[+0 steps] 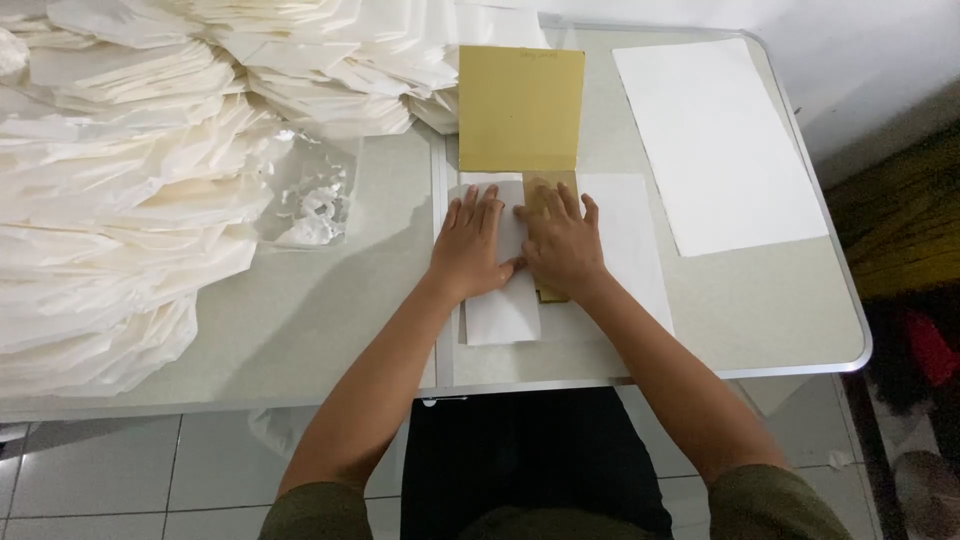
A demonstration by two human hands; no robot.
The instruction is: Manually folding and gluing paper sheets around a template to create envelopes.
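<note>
Grey folding table [300, 330]: 2 hands flatten white paper [505, 310] over tiled floor [100, 480].

1. Two bare hands are showing: the left hand [470, 243] and the right hand [562, 243], lying side by side.
2. One large gold card [520, 108] is sitting far centre; one narrow gold strip [547, 190] is peeking out beneath the right hand.
3. One folded white sheet [503, 312] is lying under both hands.
4. One flat white sheet [715, 140] is lying far right.
5. One clear plastic wrapper [312, 200] is sitting left.
6. White paper stacks [110, 200] are piling up left, too many to count.
</note>
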